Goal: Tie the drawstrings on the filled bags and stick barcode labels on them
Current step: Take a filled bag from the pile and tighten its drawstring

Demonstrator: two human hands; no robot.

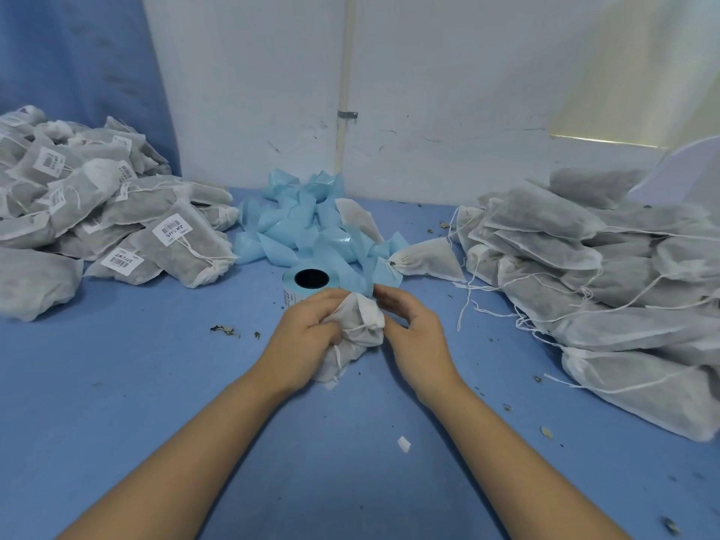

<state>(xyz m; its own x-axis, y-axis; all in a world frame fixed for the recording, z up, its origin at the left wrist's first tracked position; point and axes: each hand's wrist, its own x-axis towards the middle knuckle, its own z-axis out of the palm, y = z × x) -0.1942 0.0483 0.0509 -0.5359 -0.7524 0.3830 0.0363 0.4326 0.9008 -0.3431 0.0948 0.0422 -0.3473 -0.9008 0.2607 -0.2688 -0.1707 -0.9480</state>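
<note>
Left hand (307, 331) grips bag (356, 337); right hand (415, 333) at its mouth, hold unclear: you should cinch drawstring (338, 355) tight, then knot.

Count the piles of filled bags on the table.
2. Labelled pile at left; unlabelled pile at right. Not counted: the bag gripped by the left hand, two loose bags by the blue scraps. More may lie out of frame.
</note>
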